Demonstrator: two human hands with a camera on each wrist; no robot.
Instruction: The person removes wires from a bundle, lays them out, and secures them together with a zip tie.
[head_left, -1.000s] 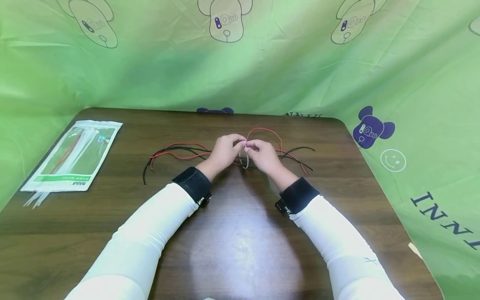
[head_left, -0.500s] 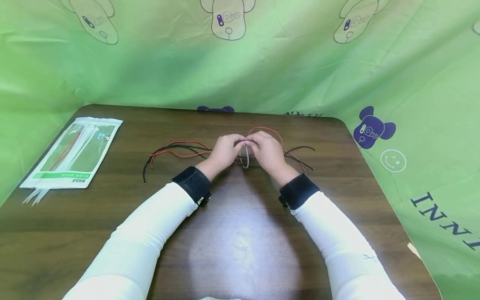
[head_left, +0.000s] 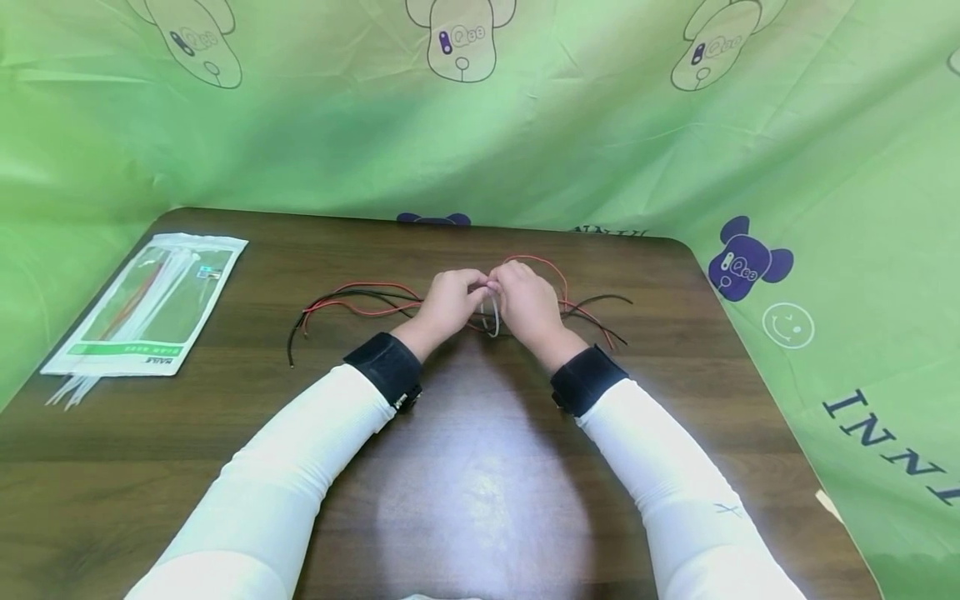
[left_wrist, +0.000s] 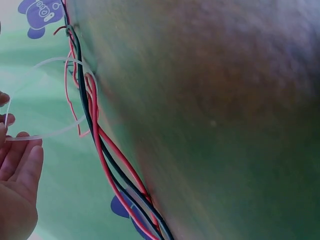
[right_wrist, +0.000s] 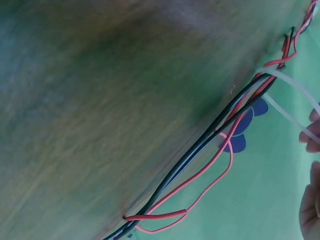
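A translucent white cable tie (head_left: 495,321) forms a large loose loop around a bundle of red and black wires (head_left: 367,292). My left hand (head_left: 450,298) pinches the tie above the bundle between thumb and fingers. Meeting it at the fingertips, my right hand (head_left: 530,308) has its fingers curled at the tie's joined part. In the left wrist view, the loop (left_wrist: 96,85) encircles the wires (left_wrist: 107,150), with plenty of slack. The right wrist view shows both strands of the tie (right_wrist: 285,78) running from the bundle up to the fingertips (right_wrist: 312,130).
On the left of the brown wooden table (head_left: 480,500) lies a clear-fronted bag of cable ties (head_left: 146,308), several ends poking out of its near edge. A green printed curtain (head_left: 322,125) hangs behind and along the sides. Something pale (head_left: 435,597) shows at the bottom edge.
My right hand has turned and shifted at the fingertips, moving out and then slightly back leftward. The left hand holds its place. The tie's loop around the wires looks about the same size.
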